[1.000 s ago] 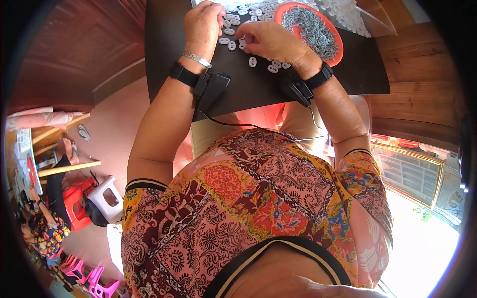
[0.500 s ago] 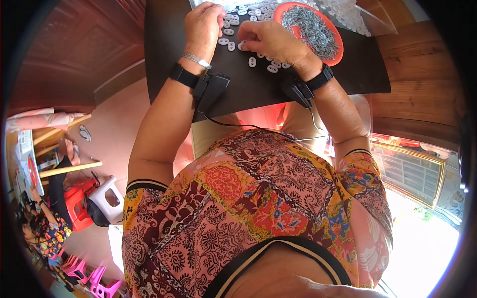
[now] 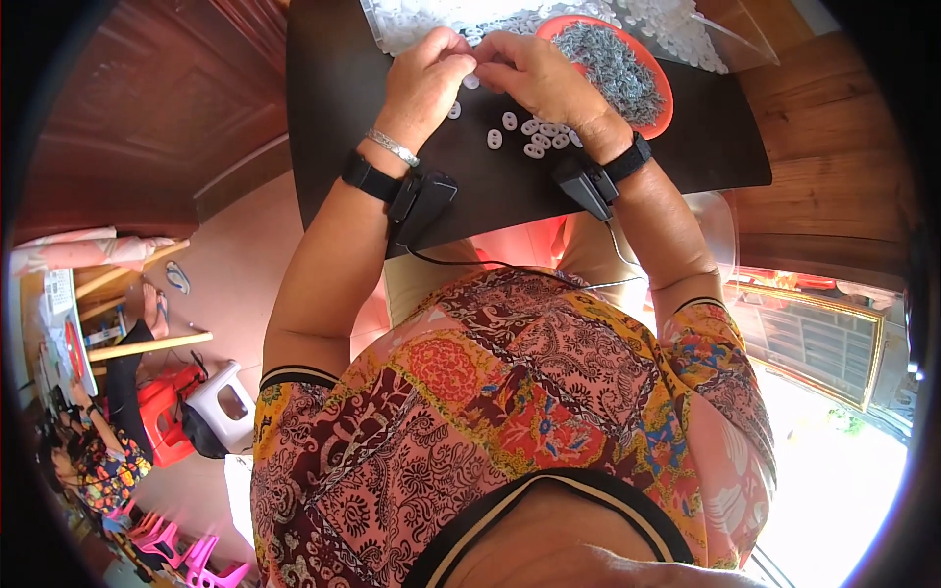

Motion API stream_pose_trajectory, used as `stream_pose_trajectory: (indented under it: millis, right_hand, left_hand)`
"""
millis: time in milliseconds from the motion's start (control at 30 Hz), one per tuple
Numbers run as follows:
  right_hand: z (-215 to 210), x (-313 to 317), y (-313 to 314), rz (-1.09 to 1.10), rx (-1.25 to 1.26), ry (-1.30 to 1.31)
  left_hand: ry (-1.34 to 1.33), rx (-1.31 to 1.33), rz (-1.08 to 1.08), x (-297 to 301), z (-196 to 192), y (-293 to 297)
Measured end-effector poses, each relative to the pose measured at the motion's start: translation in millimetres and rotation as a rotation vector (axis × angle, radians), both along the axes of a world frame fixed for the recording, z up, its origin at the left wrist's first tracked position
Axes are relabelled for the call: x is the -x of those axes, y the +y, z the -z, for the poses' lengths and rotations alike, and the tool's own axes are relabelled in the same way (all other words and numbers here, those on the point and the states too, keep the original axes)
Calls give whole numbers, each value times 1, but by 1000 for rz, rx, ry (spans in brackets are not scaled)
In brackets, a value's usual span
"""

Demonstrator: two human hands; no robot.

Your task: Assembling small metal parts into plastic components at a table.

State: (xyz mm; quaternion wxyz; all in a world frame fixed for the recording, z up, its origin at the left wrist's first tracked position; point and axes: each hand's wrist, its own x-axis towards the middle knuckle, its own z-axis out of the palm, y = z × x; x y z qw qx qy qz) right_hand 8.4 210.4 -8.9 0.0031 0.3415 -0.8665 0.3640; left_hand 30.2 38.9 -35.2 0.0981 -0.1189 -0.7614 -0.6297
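Note:
Over the dark table my left hand [image 3: 423, 86] and my right hand [image 3: 545, 80] meet, fingertips close together. Both hands are closed in a pinch, and the fingers hide what they hold. A white oval piece [image 3: 470, 82] shows just below the fingertips; whether it is held or lies on the table I cannot tell. More white two-holed oval pieces [image 3: 534, 150] lie loose below my right hand. Beside that hand stands an orange-red bowl [image 3: 664, 115] full of small grey metal parts [image 3: 619, 73], too fine to name.
Along the far side of the dark table [image 3: 686, 157] spreads a heap of white pieces [image 3: 667, 24] in clear plastic. A wooden panel [image 3: 814, 147] borders the right. On the floor at left are a white stool [image 3: 218, 402], a red stool [image 3: 162, 421] and another person [image 3: 113, 461].
My right hand has moved up from the loose oval pieces to my left hand. My left hand has shifted down and right, its fingers now touching or nearly touching the right ones.

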Motion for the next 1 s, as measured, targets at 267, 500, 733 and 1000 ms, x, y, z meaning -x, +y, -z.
stream_pose_trajectory:
  millis: [267, 500, 733, 1000]
  right_hand:
    - [3, 5, -6, 46, 124, -26]
    - [-1, 4, -1, 136, 331, -169]
    - [-6, 2, 7, -8, 622, -643]
    - [-3, 0, 5, -32, 507, -530]
  left_hand:
    - [-188, -67, 33, -2, -1, 2]
    - [-152, -64, 48, -4, -1, 2]
    - [64, 128, -115, -10, 1, 4]
    - [-175, -152, 67, -22, -15, 12]
